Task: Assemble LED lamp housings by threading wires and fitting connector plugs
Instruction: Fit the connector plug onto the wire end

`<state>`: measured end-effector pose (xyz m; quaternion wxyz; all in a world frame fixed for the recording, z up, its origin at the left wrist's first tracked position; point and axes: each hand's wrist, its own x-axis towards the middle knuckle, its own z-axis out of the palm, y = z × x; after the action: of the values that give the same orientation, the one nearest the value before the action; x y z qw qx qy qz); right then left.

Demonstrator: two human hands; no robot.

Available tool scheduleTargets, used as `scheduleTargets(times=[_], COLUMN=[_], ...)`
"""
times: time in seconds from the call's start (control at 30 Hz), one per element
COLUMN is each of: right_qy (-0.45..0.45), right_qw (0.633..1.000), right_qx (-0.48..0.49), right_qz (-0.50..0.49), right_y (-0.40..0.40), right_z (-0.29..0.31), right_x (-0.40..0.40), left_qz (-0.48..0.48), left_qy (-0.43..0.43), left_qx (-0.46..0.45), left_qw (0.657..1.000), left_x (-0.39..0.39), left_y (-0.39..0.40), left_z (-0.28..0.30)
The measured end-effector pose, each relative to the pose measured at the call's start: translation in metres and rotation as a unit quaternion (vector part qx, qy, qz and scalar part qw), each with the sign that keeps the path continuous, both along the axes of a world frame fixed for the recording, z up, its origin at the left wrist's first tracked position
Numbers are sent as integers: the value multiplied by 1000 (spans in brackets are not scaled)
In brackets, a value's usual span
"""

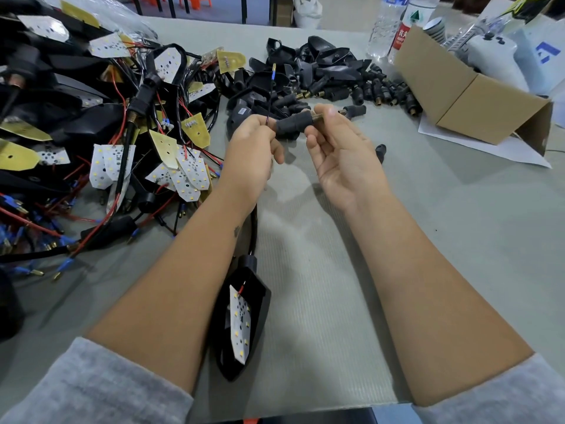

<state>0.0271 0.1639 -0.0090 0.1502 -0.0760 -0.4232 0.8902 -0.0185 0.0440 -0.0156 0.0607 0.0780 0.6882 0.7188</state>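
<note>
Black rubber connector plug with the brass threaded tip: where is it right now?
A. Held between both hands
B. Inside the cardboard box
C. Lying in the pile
A: the black rubber connector plug sits between the left hand and right hand, above the table.

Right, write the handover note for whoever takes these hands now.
Left hand pinches the thin wires where they enter the black plug.
Right hand holds the plug's threaded brass end.
The wires' tips stick up free behind the plug.
The lamp housing, its LED board inside, lies on the table between the forearms.
Left: seat the plug; the wire path inside cannot be told.
</note>
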Motion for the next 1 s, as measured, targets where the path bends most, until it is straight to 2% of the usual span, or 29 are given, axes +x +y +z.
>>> scheduleTargets(times=[0.1, 0.27, 0.73, 1.0], right_qy=[3, 4, 3, -27], right_qw=[1000, 999, 1000, 994], right_qx=[15, 39, 24, 89], right_qz=[-5, -27, -4, -56], right_y=[1, 2, 0, 0], right_z=[-2, -4, -5, -5], right_x=[-1, -3, -4, -3], left_qz=[-14, -5, 0, -25], left_qy=[1, 50, 11, 60], left_qx=[15, -18, 4, -59], left_qw=[1000, 999, 1000, 996], left_x=[1, 4, 2, 4], left_y=[-1, -1, -1, 1], left_z=[1, 0, -2, -4])
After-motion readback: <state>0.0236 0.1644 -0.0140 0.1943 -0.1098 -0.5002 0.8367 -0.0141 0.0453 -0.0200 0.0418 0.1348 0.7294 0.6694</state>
